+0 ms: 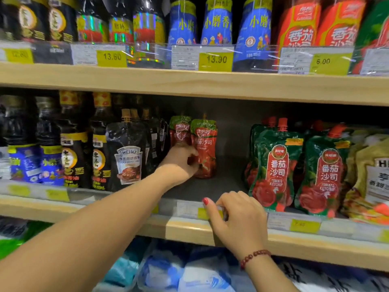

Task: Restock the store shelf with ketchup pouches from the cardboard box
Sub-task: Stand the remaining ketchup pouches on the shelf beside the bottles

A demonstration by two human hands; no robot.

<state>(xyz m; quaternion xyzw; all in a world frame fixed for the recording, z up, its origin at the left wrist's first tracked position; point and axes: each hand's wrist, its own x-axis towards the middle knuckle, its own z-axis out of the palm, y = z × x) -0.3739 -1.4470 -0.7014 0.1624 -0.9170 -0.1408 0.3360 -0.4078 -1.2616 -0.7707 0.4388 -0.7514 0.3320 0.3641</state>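
Two red ketchup pouches with green tops stand upright deep on the middle shelf (pixel 210 190). My left hand (pixel 179 163) reaches in and grips the lower part of the front pouch (pixel 205 144); the second pouch (pixel 180 130) stands just behind and left of it. My right hand (pixel 235 218), with a red bead bracelet on the wrist, rests on the shelf's front edge, fingers curled over the clear price-tag rail (pixel 189 209). The cardboard box is out of view.
Black Heinz sauce pouches (pixel 126 154) and dark bottles (pixel 71 142) crowd the left. Green-and-red tomato ketchup pouches (pixel 275 167) stand to the right, yellowish pouches (pixel 370 173) beyond. Bare grey shelf lies between the pouch groups. Bottles (pixel 216 24) fill the upper shelf; blue-white bags (pixel 168 270) lie below.
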